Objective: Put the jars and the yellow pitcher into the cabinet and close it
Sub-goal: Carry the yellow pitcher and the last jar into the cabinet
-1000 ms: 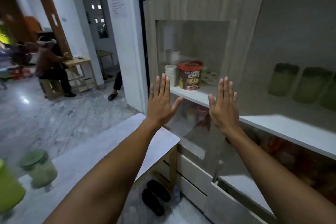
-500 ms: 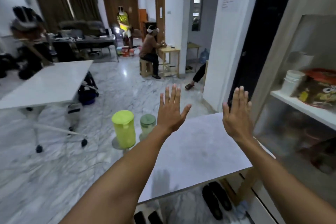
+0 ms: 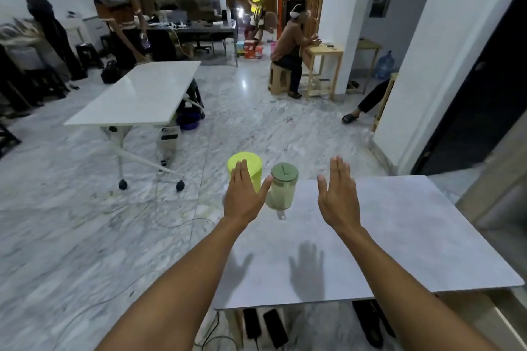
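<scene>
A yellow pitcher [image 3: 252, 166] stands at the far left corner of the grey table [image 3: 385, 236]. Right beside it is a clear jar with a green lid [image 3: 283, 188]. My left hand [image 3: 245, 196] hovers flat in front of the pitcher, fingers spread, covering its lower part and holding nothing. My right hand [image 3: 338, 196] is raised to the right of the jar, also flat with fingers apart. Only a sliver of the cabinet [image 3: 496, 188] shows at the right edge.
A white rolling table [image 3: 137, 97] stands on the marble floor to the left, with cables trailing beneath. Several people are at the back of the room, one seated at a small wooden table [image 3: 322, 54]. Dark sandals [image 3: 265, 325] lie under the grey table.
My view has swung left, away from the cabinet shelves to the grey table. Both hands stay raised and flat, now near the pitcher and jar.
</scene>
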